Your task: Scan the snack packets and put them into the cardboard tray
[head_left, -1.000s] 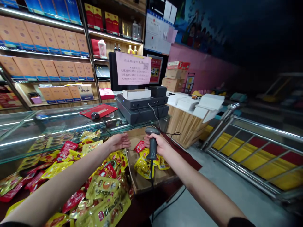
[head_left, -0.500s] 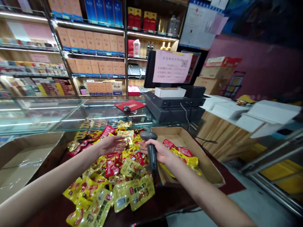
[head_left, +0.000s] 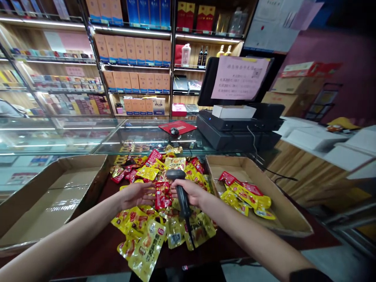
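Note:
A heap of small snack packets (head_left: 147, 250) in yellow, red and gold covers the middle of the dark red tabletop. My right hand (head_left: 188, 192) is wrapped round the handle of a dark barcode scanner (head_left: 183, 201), its head tilted up over the heap and its cable hanging down. At the left of the heap, my left hand (head_left: 138, 195) has its fingers stretched toward a red packet (head_left: 162, 196); nothing is held in it. The fingertips of both hands are near that packet from either side.
A cardboard tray (head_left: 55, 196) lies at the left; another cardboard tray (head_left: 290, 215) at the right holds several packets. Behind are a glass counter (head_left: 141, 135), a red mat with a mouse (head_left: 174, 131), and a monitor (head_left: 235, 82) on a black cash drawer. Stocked shelves line the back.
The view has turned left, so the scene sits further right. My right hand has brought the scanner left over the heap, closer to my left hand and the red packet.

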Available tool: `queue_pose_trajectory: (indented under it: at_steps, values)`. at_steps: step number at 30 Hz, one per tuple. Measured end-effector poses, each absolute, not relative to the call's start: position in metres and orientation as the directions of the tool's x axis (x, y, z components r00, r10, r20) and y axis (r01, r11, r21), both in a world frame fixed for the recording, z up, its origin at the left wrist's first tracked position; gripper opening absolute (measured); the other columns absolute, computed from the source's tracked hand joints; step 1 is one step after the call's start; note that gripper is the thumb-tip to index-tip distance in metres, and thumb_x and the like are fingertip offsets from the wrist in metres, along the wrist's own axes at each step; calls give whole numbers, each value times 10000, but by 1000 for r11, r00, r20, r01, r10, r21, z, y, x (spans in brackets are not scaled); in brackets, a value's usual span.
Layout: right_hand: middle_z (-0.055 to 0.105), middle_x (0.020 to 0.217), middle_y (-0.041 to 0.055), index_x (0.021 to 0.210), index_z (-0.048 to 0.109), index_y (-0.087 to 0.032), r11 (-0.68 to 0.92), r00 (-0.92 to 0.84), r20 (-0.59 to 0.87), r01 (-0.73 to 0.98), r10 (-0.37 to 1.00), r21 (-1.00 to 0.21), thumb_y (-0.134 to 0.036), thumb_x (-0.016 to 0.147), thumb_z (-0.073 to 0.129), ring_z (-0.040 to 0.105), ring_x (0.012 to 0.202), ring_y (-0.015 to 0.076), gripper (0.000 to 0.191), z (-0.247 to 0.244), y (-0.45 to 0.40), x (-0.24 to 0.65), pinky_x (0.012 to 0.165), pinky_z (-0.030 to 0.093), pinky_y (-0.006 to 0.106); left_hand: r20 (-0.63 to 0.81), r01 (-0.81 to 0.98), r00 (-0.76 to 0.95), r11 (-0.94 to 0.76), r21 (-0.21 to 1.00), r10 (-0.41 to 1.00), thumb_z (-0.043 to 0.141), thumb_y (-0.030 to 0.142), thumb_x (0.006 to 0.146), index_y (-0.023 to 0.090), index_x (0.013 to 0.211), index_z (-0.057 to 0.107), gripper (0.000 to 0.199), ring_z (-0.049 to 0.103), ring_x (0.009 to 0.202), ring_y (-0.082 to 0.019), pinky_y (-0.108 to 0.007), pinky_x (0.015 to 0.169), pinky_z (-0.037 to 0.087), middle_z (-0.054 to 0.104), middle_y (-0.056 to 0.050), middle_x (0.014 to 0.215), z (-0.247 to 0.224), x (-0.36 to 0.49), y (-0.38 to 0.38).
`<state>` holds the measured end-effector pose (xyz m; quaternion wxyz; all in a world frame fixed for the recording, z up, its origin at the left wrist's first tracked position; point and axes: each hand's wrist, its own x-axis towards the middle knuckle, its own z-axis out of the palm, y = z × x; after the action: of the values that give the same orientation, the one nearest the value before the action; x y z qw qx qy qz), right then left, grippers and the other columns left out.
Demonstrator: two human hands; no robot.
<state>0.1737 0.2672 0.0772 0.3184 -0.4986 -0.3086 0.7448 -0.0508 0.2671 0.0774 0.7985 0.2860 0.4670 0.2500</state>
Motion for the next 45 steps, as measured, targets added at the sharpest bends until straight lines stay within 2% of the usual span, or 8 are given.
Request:
queue_pose_trajectory:
  at_steps: [8, 15, 18, 22, 28, 32, 39, 45]
  values:
    - [572, 558, 5, 711, 570, -129, -655, -288, -611, -84, 738, -751, -105, 678, 570, 549, 491, 91, 41, 73, 273, 161, 550, 501, 212, -589, -111, 470, 706, 700, 657, 602, 304, 779, 172, 1107, 565, 356, 639, 836, -194, -327, 751, 515, 580, -102, 1174, 76, -39, 265]
    - [626, 670, 43, 710, 538, -133, -680, -378, -591, -166, 712, -714, -92, 686, 515, 628, 616, 119, 53, 84, 267, 165, 662, 533, 255, -567, -106, 484, 688, 718, 666, 642, 325, 757, 167, 1027, 611, 314, 615, 940, -209, -314, 758, 515, 612, -104, 1123, 73, -34, 270]
    - [649, 712, 59, 761, 554, -130, -672, -416, -552, -235, 723, -703, -92, 683, 495, 654, 690, 134, 105, 94, 261, 164, 714, 532, 265, -533, -73, 460, 629, 774, 710, 679, 310, 729, 148, 980, 634, 302, 625, 872, -185, -284, 715, 521, 628, -103, 1090, 78, -31, 269]
    - [663, 721, 70, 744, 557, -134, -610, -442, -456, -315, 772, -727, -91, 660, 528, 665, 752, 156, 99, 107, 253, 164, 760, 529, 289, -503, -72, 428, 583, 809, 751, 735, 270, 673, 156, 952, 632, 319, 638, 765, -157, -231, 591, 510, 660, -83, 993, 82, -24, 270]
    - [670, 733, 67, 741, 591, -135, -488, -370, -363, -337, 855, -805, -69, 644, 544, 661, 768, 156, 127, 114, 246, 170, 765, 529, 281, -454, -134, 439, 556, 820, 775, 744, 196, 664, 163, 989, 602, 356, 648, 836, -195, -258, 634, 528, 671, -93, 962, 79, -8, 277]
    - [671, 798, 68, 750, 604, -140, -399, -315, -299, -323, 901, -858, -74, 643, 556, 657, 805, 159, 134, 113, 244, 179, 775, 523, 269, -456, -165, 471, 583, 795, 755, 727, 218, 691, 181, 981, 587, 325, 641, 804, -166, -251, 606, 528, 664, -66, 984, 79, 2, 281]
    - [669, 856, 52, 821, 596, -150, -308, -182, -257, -362, 949, -880, -84, 620, 585, 656, 749, 145, 212, 112, 236, 194, 688, 535, 251, -450, -187, 476, 587, 788, 755, 690, 207, 726, 174, 902, 540, 233, 636, 738, -146, -287, 644, 527, 655, -47, 926, 79, 17, 304]
    - [650, 870, 43, 862, 558, -178, -316, -160, -286, -208, 945, -926, -177, 648, 636, 638, 598, 144, 227, 115, 219, 199, 518, 523, 270, -451, -181, 303, 516, 837, 839, 668, 154, 728, 201, 843, 457, 245, 600, 592, -115, -230, 541, 484, 611, 21, 736, 82, 34, 345]
